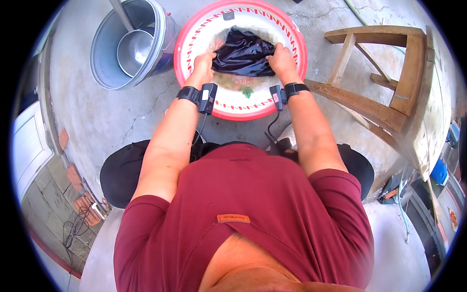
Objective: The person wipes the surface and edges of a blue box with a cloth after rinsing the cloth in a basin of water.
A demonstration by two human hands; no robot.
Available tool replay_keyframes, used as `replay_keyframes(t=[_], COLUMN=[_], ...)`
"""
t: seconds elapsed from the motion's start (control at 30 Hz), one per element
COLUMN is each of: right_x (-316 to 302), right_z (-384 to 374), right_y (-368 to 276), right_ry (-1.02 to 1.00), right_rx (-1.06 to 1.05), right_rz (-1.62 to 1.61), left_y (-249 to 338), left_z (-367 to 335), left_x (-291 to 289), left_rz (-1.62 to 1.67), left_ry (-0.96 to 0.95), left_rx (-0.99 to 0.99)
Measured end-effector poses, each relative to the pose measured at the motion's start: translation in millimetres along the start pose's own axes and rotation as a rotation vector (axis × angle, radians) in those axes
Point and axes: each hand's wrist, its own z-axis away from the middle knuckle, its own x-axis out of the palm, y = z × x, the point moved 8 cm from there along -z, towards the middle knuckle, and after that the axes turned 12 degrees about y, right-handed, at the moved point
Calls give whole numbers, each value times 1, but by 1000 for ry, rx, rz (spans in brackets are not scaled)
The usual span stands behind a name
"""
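Observation:
A wide white basin (181, 53) with a red rim and a red pattern sits on the floor in front of me, holding some water. Dark wet cloth (243, 54) is stretched between my two hands inside it, shiny with water. My left hand (204, 67) is closed on the cloth's left edge. At the right edge, my right hand (282, 61) grips the same cloth between thumb and fingers. A small green patch (247, 92) shows near the basin's front wall. Each wrist wears a black strap with a small cabled box.
A grey bucket (103, 75) holding a metal dipper (134, 52) stands left of the basin. On the right is a wooden frame piece of furniture (372, 104). A green hose (355, 12) lies behind it. Bricks (86, 208) and tangled cable (75, 228) lie at far left.

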Motion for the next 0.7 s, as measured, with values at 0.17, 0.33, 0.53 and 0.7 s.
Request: replay_keyframes(t=[0.17, 0.33, 0.53, 0.7], right_x=[51, 32, -47, -32], right_z=[41, 66, 77, 18], right_y=[-34, -124, -177, -102], right_ry=[-61, -364, -189, 130], right_rx=[-271, -467, -405, -10], right_rz=[-208, -860, -878, -612], left_y=[-28, -28, 24, -15], left_z=[53, 56, 74, 80], left_x=[10, 29, 44, 97], left_rz=[-203, 92, 135, 402], left_ry=[122, -177, -358, -348], left_rx=[-108, -400, -43, -236])
